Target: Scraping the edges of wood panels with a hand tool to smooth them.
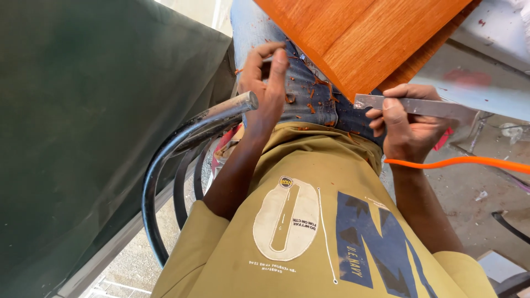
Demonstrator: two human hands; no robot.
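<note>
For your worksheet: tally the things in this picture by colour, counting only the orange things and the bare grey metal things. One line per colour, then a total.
Orange: 2, the wooden panel and the cord.
Grey metal: 2, the flat metal scraper in the right hand and the pipe end by the left hand.
Total: 4

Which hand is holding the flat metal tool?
The right hand. It grips the flat grey metal scraper beside the corner of the orange wooden board. The left hand rests on the blue jeans, with no tool visible.

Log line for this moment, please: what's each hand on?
left hand: raised over lap, fingers curled, hold unclear | right hand: grips metal scraper at corner of board | orange cable over right wrist
</note>
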